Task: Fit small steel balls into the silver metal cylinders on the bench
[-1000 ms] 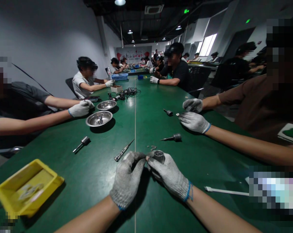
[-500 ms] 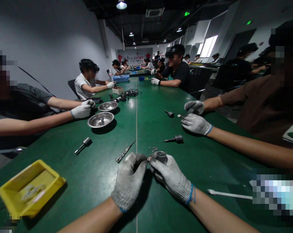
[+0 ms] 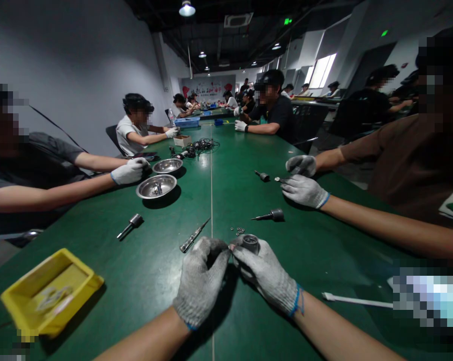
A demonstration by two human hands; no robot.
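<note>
Holding a dark cylinder [image 3: 251,244], right grip [image 3: 264,269] (gloved) faces left grip [image 3: 202,281].

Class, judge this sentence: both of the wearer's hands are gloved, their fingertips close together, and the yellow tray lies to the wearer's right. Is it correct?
Not entirely. The yellow tray lies to the wearer's left, as the head view shows. The rest stands: the left hand and right hand are gloved, their fingertips close together.

Whatever the left grip [image 3: 204,281] pinches is too small to tell.
</note>
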